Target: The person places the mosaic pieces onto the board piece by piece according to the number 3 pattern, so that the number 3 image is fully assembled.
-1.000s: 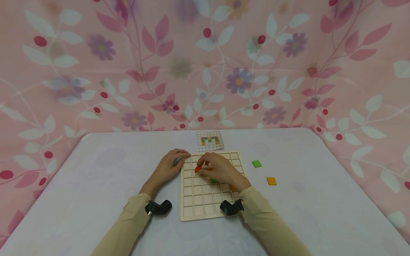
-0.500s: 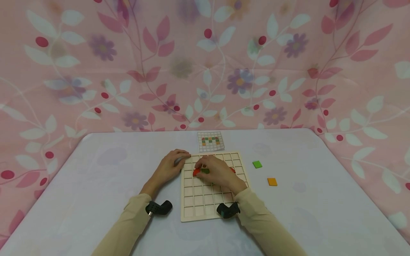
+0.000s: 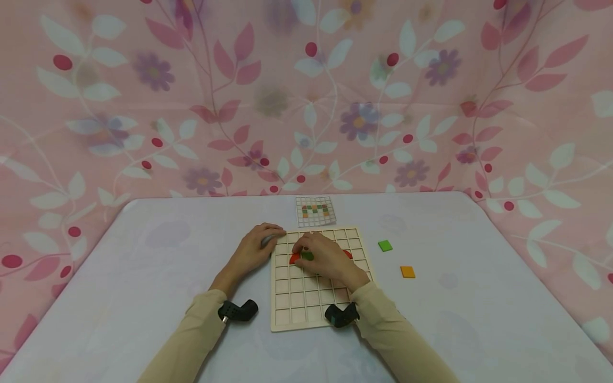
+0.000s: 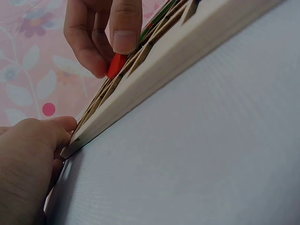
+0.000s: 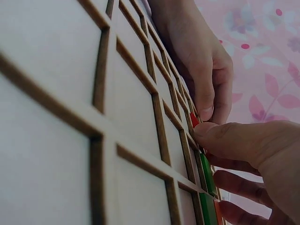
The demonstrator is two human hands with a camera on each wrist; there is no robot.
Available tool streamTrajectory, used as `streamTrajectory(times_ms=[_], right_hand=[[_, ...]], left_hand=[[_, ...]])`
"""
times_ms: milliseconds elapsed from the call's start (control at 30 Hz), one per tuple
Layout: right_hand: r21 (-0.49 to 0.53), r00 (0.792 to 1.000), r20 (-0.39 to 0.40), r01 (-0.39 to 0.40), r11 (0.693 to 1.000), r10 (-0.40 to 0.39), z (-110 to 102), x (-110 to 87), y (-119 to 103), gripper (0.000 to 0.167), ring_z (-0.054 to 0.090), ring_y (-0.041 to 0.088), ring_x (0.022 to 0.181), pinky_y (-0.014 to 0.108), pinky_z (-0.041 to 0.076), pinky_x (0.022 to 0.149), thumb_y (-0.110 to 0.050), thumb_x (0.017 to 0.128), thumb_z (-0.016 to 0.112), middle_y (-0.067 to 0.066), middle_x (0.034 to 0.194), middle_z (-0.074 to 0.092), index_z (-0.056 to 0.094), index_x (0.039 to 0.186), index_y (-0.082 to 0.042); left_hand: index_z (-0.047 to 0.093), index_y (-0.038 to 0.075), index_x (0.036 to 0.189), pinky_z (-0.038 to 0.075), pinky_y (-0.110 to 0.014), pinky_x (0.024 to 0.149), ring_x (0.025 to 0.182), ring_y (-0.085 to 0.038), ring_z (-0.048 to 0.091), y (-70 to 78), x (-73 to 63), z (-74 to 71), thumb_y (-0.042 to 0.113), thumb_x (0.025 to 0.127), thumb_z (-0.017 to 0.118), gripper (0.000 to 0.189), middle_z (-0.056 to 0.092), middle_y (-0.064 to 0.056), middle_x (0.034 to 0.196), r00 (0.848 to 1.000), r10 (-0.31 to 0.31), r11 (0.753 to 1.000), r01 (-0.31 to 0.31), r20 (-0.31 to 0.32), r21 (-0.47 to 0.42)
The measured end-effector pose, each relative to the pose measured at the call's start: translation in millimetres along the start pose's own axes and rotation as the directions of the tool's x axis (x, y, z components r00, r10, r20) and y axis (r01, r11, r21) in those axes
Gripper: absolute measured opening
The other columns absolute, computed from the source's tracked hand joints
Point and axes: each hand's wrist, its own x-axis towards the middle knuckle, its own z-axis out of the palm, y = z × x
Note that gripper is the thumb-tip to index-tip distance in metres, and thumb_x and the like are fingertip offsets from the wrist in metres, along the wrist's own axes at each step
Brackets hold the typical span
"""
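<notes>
My right hand (image 3: 325, 258) is over the wooden grid board (image 3: 289, 317), its thumb and fingers pinching a red tile (image 3: 294, 259) with a curved edge. The left wrist view shows this red tile (image 4: 117, 65) tilted at a cell, between thumb and finger. Beside it on the board is a green tile (image 3: 308, 256), partly behind the fingers. Another red tile (image 3: 347, 254) shows past the back of the right hand, which hides other cells. At the board's far left corner, my left hand (image 3: 251, 249) holds the edge with thumb and fingers.
A paper card (image 3: 315, 211) with a coloured grid pattern lies beyond the board. To the right, a loose green square tile (image 3: 385, 246) and an orange square tile (image 3: 407, 272) lie on the white tablecloth (image 3: 158, 266). A floral curtain (image 3: 306, 106) hangs behind.
My right hand has lowered the red tile slightly toward me and to the left, onto a cell, then stayed there. The left hand has kept its place at the corner.
</notes>
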Motion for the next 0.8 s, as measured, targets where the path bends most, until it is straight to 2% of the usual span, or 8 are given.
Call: streamTrajectory(times_ms=[800], right_hand=[[0.003, 1.000, 0.010, 0.007, 1.000, -0.007, 1.4, -1.0, 1.8, 0.023, 0.053, 0.014, 0.097, 0.033, 0.048, 0.085, -0.028, 0.086, 0.070, -0.002, 0.110, 0.061, 0.067, 0.106, -0.016]], left_hand=[[0.069, 0.015, 0.114, 0.044, -0.047, 0.096, 0.111, -0.024, 0.056, 0.7, -0.9, -0.3, 0.008, 0.092, 0.060, 0.025, 0.062, -0.003, 0.120, 1.000, 0.013, 1.000, -0.013, -0.011, -0.003]])
